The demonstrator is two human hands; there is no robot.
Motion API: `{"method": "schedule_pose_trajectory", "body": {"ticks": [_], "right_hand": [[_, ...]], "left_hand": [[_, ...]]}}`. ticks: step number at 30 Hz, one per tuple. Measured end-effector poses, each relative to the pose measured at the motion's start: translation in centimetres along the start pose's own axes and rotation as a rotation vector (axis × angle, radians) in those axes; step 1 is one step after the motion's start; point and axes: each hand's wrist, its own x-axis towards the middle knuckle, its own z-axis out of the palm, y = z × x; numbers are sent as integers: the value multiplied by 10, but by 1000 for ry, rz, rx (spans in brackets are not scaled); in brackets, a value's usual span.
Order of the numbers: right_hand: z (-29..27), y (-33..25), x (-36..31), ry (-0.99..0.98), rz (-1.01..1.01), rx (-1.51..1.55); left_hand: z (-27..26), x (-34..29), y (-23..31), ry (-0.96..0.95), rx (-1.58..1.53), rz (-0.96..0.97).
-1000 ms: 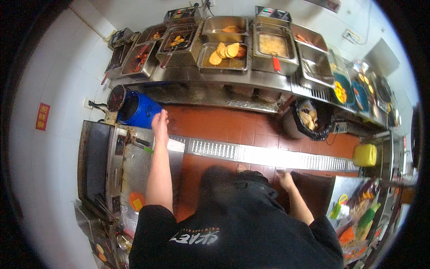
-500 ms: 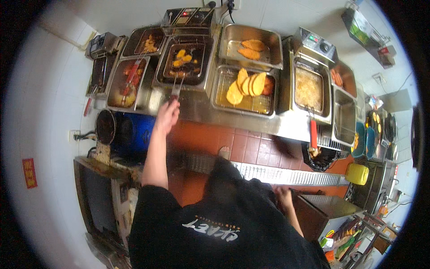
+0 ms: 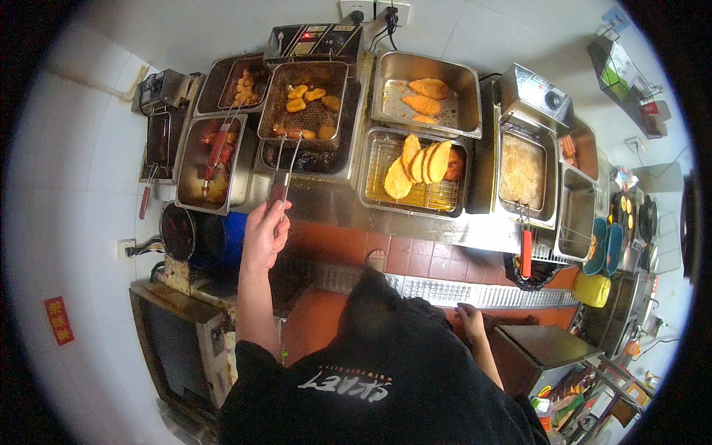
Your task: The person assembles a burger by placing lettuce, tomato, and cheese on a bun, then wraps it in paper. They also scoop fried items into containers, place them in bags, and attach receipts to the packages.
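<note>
My left hand (image 3: 265, 239) is closed round the handle of a wire fryer basket (image 3: 302, 152). The basket hangs tilted above the dark oil of a deep fryer (image 3: 337, 165). Inside it lie several golden fried pieces (image 3: 315, 94), some flat, some longer along the near side. My right hand (image 3: 470, 322) hangs low beside my body at the right, holding nothing, its fingers partly apart. To the right of the fryer, a metal tray (image 3: 362, 178) with a wire rack carries a fanned row of yellow fried patties (image 3: 420, 165) and a darker reddish piece (image 3: 455, 167).
Behind that rack tray stands a deep tray (image 3: 467, 96) with breaded cutlets (image 3: 428, 89). Farther right, a second fryer (image 3: 524, 167) bubbles around a red-handled basket (image 3: 526, 252). A tray (image 3: 194, 189) with red-handled tongs (image 3: 218, 148) sits at left. A low metal cabinet (image 3: 545, 348) stands near my right hand.
My left hand has raised the basket out of the oil and drawn it nearer, with the fried pieces inside. My right hand stays low at my side. The view has shifted slightly.
</note>
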Motion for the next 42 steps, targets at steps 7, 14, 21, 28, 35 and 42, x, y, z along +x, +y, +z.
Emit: {"method": "schedule_pose_trajectory", "body": {"ticks": [7,14,21,28,35,42], "right_hand": [[2,24,-26,29,43,58],[-54,61,-89,166,111,-89],[-246,141,-193,917,49,179],[-592,309,-396,2014,-202,307],[-872,348,-463,1665,121,-1112],[-900,338,-463,1080,527,-789]], "left_hand": [[-16,18,-7,13,27,-63],[92,0,-79,66,344,40],[229,-85,-251,-222,599,-169],[275,-162,-407,-156,703,-301],[314,-267,-474,56,753,-388],[352,-327,-474,-248,786,-347]]}}
